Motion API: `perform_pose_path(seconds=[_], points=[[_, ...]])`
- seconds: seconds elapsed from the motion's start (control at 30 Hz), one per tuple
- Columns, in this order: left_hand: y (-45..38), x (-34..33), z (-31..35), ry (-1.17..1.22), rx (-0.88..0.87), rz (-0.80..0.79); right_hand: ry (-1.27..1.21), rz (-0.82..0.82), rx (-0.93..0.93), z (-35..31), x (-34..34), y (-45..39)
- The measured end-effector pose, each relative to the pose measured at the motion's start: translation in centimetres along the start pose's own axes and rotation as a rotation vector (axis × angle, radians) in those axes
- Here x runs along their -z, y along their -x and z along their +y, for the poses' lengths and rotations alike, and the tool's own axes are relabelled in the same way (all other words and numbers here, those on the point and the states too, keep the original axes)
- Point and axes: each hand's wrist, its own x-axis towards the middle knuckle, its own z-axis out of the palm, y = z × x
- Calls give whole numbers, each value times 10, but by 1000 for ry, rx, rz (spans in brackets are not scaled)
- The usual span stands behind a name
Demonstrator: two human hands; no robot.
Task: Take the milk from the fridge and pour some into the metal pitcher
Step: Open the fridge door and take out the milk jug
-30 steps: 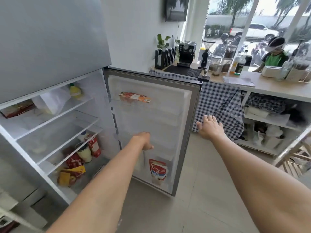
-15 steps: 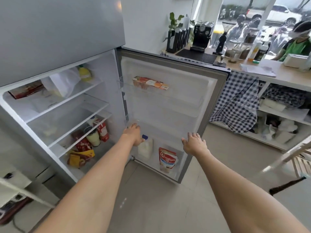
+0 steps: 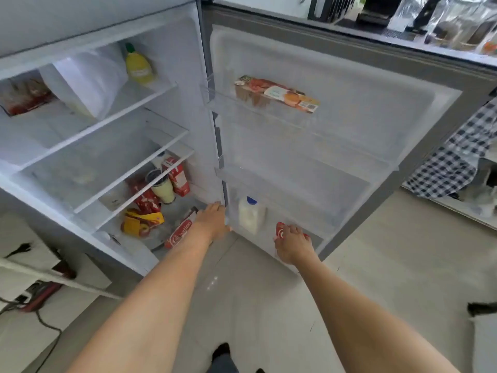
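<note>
The fridge stands open. A white milk bottle (image 3: 251, 215) with a blue cap sits upright in the bottom shelf of the fridge door (image 3: 349, 146). My left hand (image 3: 212, 219) is just left of the bottle at the door's hinge edge, fingers loosely apart, holding nothing. My right hand (image 3: 291, 244) is just right of the bottle, fingers spread over a red and white pouch (image 3: 279, 230) in the same shelf; whether it touches the pouch is unclear. No metal pitcher is in view.
Inside the fridge, the lowest level holds a red carton (image 3: 177, 176), a lidded cup (image 3: 161, 187), red and yellow packs and a second red pouch (image 3: 180, 232). A flat box (image 3: 277, 94) lies in the upper door shelf. A counter with a checked cloth (image 3: 454, 160) is right.
My view has dropped and moved closer to the fridge. Both hands have gone down to the bottom door shelf, the right one moving from the door's edge in over the pouch.
</note>
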Motion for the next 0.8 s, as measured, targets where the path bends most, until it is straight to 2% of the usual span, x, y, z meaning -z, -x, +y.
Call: perform_pose_path(seconds=[0.37,0.53,0.67,0.8], points=[[-132,-52,-33,23,-28,-84,50,-110,-28,-14,-61,-122],[-190,-93,-56,36,-42,-90,-6,-160,-49,-25,-91,-182],[-227,-124,-70,25,-20,-118,-157,-121,-89,-27,-114,-225],[-253,-151,-74,100,-5,-145,-413,-18,-160,-30,-122,-257]])
